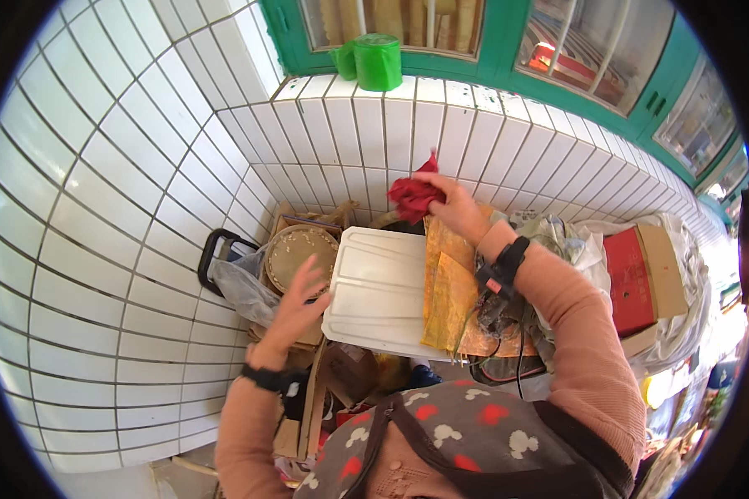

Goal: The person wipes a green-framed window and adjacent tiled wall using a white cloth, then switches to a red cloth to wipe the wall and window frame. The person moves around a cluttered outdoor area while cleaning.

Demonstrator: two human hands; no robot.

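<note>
A crumpled red cloth (412,198) is pinched in the fingers of my right hand (454,209), raised in front of the white tiled wall. Below that hand lies an orange-yellow woven sheet (450,274), which covers the right part of a white ribbed plastic lid (374,287). My left hand (296,309) holds nothing, and its fingers are spread. It hovers by the lid's left edge, over the near rim of a round tray (299,256) with pale bits scattered on it. Whether the left fingertips touch anything is hard to tell.
Left of the tray are a clear plastic bag (246,290) and a black handle (207,262). An open red cardboard box (630,280) stands at right on pale sheeting. A dark cable (521,349) hangs nearby. Green rolls (377,62) sit on the tiled sill under green-framed windows.
</note>
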